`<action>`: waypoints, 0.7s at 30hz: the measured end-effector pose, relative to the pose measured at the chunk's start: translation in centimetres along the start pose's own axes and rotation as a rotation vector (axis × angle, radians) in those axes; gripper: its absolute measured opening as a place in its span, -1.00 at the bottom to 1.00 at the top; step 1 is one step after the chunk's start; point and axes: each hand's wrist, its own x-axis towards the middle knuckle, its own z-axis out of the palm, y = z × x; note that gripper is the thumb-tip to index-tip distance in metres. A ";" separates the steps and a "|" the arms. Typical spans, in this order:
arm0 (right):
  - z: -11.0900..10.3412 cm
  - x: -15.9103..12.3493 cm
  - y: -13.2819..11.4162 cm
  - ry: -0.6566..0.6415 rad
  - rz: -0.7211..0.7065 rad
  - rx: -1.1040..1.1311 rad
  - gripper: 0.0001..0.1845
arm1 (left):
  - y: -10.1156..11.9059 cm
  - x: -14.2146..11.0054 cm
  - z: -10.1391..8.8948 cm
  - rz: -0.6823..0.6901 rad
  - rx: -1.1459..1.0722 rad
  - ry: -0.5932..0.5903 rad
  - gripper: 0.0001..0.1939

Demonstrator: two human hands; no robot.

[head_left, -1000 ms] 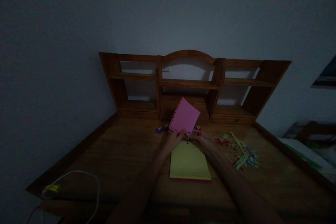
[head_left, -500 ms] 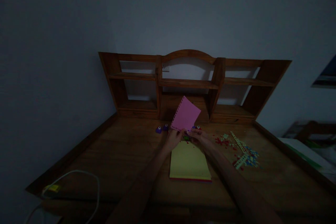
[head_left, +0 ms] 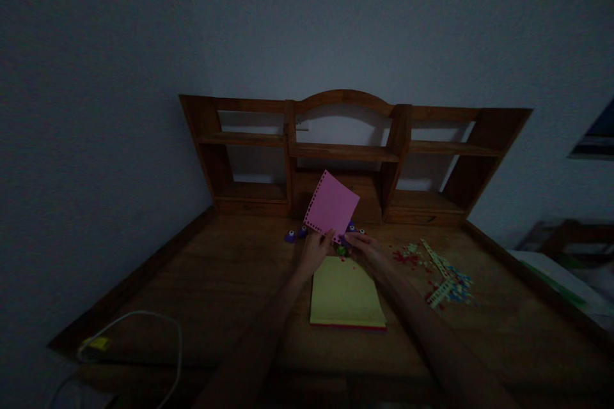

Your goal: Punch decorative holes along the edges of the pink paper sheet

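The pink sheet [head_left: 332, 204] is held up just below the middle of the frame, tilted, its long axis rising steeply from lower left to upper right, with small holes along its left and lower edges. It lies above and just beyond both hands. The left hand [head_left: 314, 252] is nearer, its grip pinched shut on the lower edge, fingertips overlapping the paper. The right hand [head_left: 365, 246] is at the sheet's bottom corner, its grip closed around a small dark purple piece [head_left: 342, 241]; whether its fingers also touch the paper is too dim to tell. Beneath the fingertips sits a small green item [head_left: 341, 250], just above the far end of a yellow pad [head_left: 347, 294] lying on the worktop [head_left: 215, 281]. Two purple pieces [head_left: 290, 236] stand left of the hands, and another [head_left: 352, 228] shows by the sheet's right side. Red, pale and blue bits [head_left: 460, 287] are scattered at lower right around light ladder-like strips [head_left: 441, 294]. Behind rises a wooden shelf unit [head_left: 345, 153]; a white cable [head_left: 179, 345] loops at lower left.
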 end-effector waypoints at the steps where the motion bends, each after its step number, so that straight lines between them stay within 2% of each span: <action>1: 0.0 0.0 0.0 0.001 -0.001 0.002 -0.64 | 0.2 0.0 0.0 0.004 -0.010 0.001 -0.60; 6: -0.1 0.0 0.0 0.001 -0.015 -0.039 -0.60 | 0.7 -0.1 -0.1 0.010 -0.032 0.004 -0.60; 21: -0.1 -0.2 -0.1 -0.044 -0.035 -0.013 -0.53 | 0.0 0.0 -0.1 -0.028 -0.015 -0.016 -0.64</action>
